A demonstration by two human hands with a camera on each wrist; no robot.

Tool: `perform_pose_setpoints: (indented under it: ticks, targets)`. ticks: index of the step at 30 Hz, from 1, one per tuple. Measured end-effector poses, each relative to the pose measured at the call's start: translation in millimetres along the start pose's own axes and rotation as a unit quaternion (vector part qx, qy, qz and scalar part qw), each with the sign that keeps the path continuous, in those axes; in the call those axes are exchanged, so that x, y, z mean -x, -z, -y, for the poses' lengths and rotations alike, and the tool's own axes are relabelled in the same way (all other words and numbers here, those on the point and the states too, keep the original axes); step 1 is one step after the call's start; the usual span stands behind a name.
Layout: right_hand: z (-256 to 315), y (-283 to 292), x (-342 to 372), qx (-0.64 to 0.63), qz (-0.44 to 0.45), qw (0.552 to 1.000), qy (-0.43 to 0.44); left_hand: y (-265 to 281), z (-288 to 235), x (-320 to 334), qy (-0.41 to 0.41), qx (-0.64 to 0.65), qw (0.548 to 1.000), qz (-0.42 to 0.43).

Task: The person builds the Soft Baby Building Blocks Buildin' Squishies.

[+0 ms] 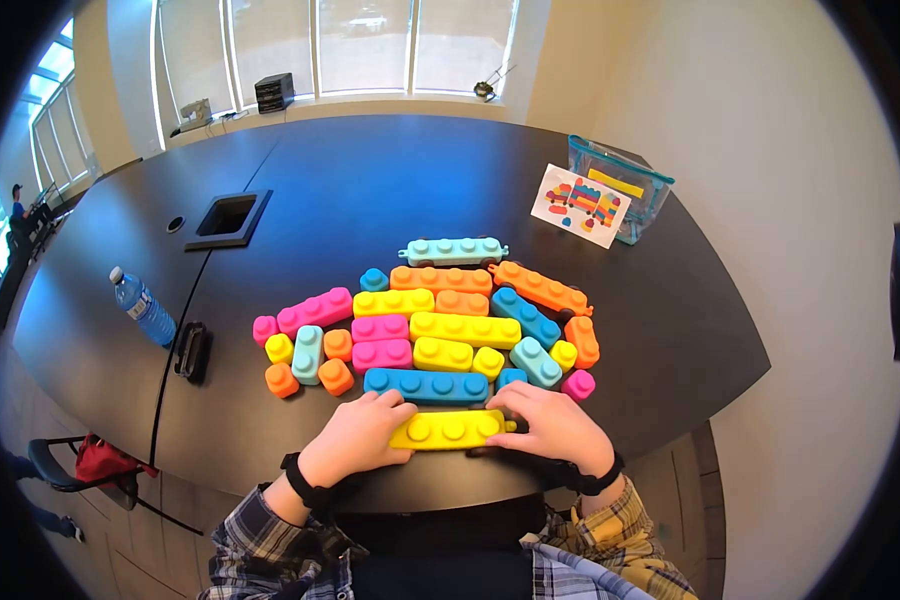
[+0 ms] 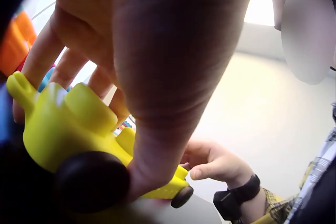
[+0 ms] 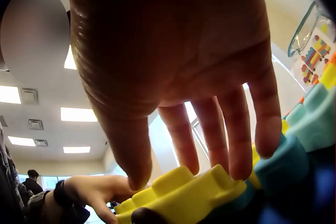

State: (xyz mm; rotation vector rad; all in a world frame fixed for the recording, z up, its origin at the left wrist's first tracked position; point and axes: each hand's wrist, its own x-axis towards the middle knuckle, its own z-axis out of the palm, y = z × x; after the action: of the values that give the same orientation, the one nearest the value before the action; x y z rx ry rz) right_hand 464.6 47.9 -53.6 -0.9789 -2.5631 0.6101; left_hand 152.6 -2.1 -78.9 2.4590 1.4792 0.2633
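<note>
A yellow toy train car base (image 1: 448,430) with dark wheels and studs on top lies at the table's front edge. My left hand (image 1: 365,435) grips its left end, thumb on the near side by a wheel (image 2: 93,181) and fingers on the far side. At the other end, my right hand (image 1: 555,430) holds it between thumb and fingers, as the right wrist view shows from below. A long blue block (image 1: 425,386) lies just beyond the base. A small blue block (image 1: 511,377) sits by my right fingertips, partly hidden.
Pink, yellow, orange and blue blocks spread beyond my hands, with a light-blue car base (image 1: 455,251) and an orange one (image 1: 540,287) behind. A picture card (image 1: 580,205) leans on a clear bag (image 1: 645,200). A water bottle (image 1: 143,307) and black case (image 1: 192,352) stand left.
</note>
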Motion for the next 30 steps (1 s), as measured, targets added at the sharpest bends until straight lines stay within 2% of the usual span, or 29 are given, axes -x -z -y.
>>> perform_pose_setpoints:
  ticks: [5, 7, 13, 19, 30]
  targets:
    - [-1, -16, 5, 0.027, -0.025, 0.999, -0.011, -5, 1, -2, 0.01, 0.017, 1.0, -0.006]
    - [-3, -21, 4, 0.05, -0.045, 0.997, -0.024, -12, 3, -3, 0.002, 0.02, 0.999, -0.049]
    - [-5, -22, -2, 0.079, -0.059, 0.995, -0.02, -14, 2, -6, 0.015, 0.023, 0.994, -0.102]
    - [-2, -22, -9, 0.081, -0.062, 0.994, -0.029, -15, 0, -10, 0.047, 0.017, 0.993, -0.109]
    - [-5, -28, -16, 0.094, -0.08, 0.992, -0.037, -17, 2, -16, 0.045, -0.023, 0.988, -0.146]
